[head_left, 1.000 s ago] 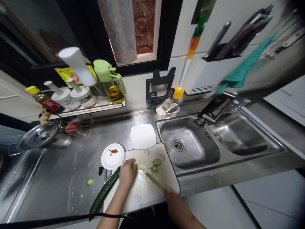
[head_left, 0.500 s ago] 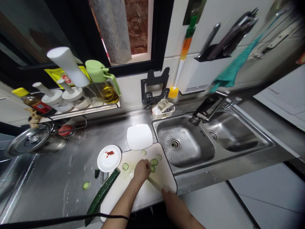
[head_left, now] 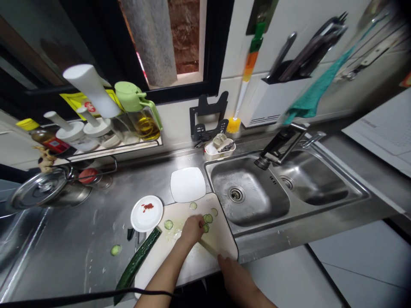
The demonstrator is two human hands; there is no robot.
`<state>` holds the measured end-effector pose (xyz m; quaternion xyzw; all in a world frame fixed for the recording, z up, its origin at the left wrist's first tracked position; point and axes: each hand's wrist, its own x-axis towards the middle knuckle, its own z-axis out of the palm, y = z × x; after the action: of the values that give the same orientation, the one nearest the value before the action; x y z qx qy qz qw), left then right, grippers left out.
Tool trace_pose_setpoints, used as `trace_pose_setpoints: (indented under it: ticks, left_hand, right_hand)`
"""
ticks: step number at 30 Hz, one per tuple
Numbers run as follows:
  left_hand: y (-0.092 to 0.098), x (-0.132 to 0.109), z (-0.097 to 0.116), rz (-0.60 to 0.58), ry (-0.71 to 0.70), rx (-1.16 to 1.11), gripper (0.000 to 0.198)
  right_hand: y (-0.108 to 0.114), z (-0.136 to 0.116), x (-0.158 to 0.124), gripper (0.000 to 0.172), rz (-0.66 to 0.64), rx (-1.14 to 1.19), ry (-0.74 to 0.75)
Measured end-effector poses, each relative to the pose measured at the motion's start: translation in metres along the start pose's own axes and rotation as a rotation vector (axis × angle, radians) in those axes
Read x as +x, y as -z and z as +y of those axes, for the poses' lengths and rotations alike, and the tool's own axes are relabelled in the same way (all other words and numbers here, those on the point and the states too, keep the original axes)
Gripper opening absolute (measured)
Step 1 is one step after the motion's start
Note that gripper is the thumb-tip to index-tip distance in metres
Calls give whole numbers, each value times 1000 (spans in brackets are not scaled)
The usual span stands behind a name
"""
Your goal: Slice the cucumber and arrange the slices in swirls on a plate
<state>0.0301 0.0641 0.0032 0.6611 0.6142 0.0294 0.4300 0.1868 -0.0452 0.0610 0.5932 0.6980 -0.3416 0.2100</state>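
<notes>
My left hand [head_left: 192, 229] is over the cutting board [head_left: 189, 267], its fingers closed at a small cluster of cucumber slices [head_left: 208, 218]. The fingertips seem to pinch a slice at the cluster's left edge, partly hidden by the fingers. My right hand [head_left: 231, 270] is wrapped round the handle of a knife [head_left: 208, 247], whose blade lies low over the board, pointing toward my left hand. Single slices lie on the board, one a cucumber slice [head_left: 168, 224] left of my hand. A long uncut piece of cucumber [head_left: 138, 261] rests along the board's left edge.
A round white plate [head_left: 138, 218] with red bits and a square white plate [head_left: 188, 185] stand behind the board. To the right is a double sink [head_left: 257, 201]. A cucumber end [head_left: 130, 233] and another slice [head_left: 115, 250] lie on the steel counter. A black cord [head_left: 96, 293] crosses in front.
My left hand has shifted very slightly, its fingertips now close against the slices. The dark green bit seen at the fingertips before no longer shows. My right hand and the knife stay nearly still.
</notes>
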Motion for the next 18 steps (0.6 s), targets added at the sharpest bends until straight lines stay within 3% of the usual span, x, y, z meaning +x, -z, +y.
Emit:
trace_pose_setpoints:
  ticks: [18]
  left_hand:
    - [0, -1, 5, 23, -85, -86, 12]
  right_hand:
    - [-12, 4, 5, 54, 44, -97, 20]
